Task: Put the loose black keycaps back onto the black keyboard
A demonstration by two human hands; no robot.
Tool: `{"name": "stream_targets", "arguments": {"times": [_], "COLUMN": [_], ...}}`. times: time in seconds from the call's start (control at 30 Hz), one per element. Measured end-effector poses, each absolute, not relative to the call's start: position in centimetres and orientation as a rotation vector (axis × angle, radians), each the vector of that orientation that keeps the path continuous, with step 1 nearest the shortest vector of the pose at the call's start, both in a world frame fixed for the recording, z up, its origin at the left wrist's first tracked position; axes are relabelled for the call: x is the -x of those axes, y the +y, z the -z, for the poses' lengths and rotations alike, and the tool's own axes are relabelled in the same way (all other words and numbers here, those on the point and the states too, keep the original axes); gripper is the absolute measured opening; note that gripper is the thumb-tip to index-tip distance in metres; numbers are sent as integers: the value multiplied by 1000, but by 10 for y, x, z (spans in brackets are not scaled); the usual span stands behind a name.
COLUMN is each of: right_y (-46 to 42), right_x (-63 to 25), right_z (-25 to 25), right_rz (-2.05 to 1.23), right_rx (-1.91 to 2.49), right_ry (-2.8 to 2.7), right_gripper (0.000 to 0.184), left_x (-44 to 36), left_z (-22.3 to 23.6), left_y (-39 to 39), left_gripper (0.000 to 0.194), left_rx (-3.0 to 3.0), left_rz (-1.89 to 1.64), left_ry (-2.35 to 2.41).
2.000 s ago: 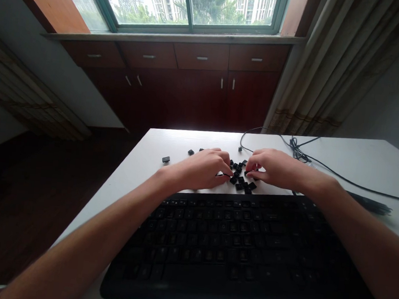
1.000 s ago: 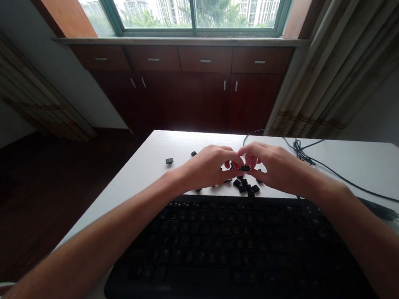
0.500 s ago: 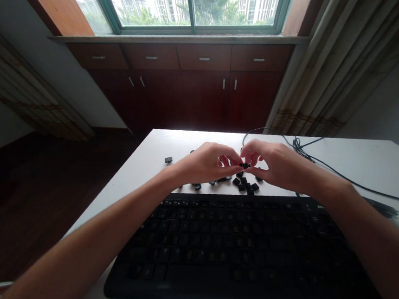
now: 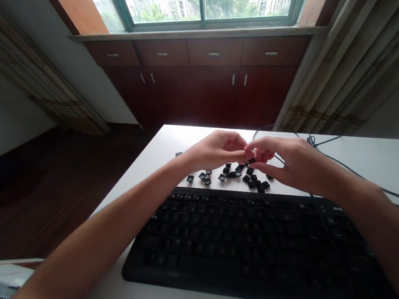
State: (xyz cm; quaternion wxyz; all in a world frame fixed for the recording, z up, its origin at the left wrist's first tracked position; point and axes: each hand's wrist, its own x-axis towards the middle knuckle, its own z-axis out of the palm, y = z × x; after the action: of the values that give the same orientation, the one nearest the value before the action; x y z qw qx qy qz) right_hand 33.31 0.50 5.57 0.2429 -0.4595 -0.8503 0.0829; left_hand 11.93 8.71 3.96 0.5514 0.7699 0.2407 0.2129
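Observation:
My left hand [image 4: 217, 148] and my right hand [image 4: 285, 159] meet above the back edge of the black keyboard [image 4: 223, 282]. At their fingertips is a small black keycap [image 4: 252, 160], partly covered by the fingers. My left thumb and fingers are pinched together at it. On its other side, the right hand curls its fingers and thumb around it. Loose black keycaps [image 4: 221, 177] lie scattered on the white table below the hands, some upside down. A tight cluster of keycaps [image 4: 255, 183] sits under my right thumb. Keys fill most of the keyboard, whose right side is dark and partly behind my right forearm.
A black cable [image 4: 345, 163] runs across the right side of the white table [image 4: 387, 156]. The table's left edge drops to a dark floor. Beyond the table stand a red-brown cabinet [image 4: 204, 94] and a window, with a curtain [image 4: 334, 82] on the right.
The view has shifted, so the table and keyboard appear farther right. Both hands stay together, and the keycap between their fingertips is now more covered by the fingers.

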Motion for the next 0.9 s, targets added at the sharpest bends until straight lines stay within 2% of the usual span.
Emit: {"name": "stream_targets", "arguments": {"times": [0.27,0.53,0.9], "right_y": [6,4,-4], "right_x": [-330,-328,-317], "right_z": [-54,-54,-55], "right_rz": [-184,-176,-231], "right_rx": [1210,1118,1215], "right_ry": [-2293,-2407,-2420], "right_gripper": [17,23,16], "left_x": [-116,-106,-98], "left_z": [-46,-49,-57], "left_y": [88,95,97], "left_gripper": [38,32,40], "left_rx": [-1692,-1706,-1764], "left_rz": [-435,-303,-121], "left_ry": [522,538,555]}}
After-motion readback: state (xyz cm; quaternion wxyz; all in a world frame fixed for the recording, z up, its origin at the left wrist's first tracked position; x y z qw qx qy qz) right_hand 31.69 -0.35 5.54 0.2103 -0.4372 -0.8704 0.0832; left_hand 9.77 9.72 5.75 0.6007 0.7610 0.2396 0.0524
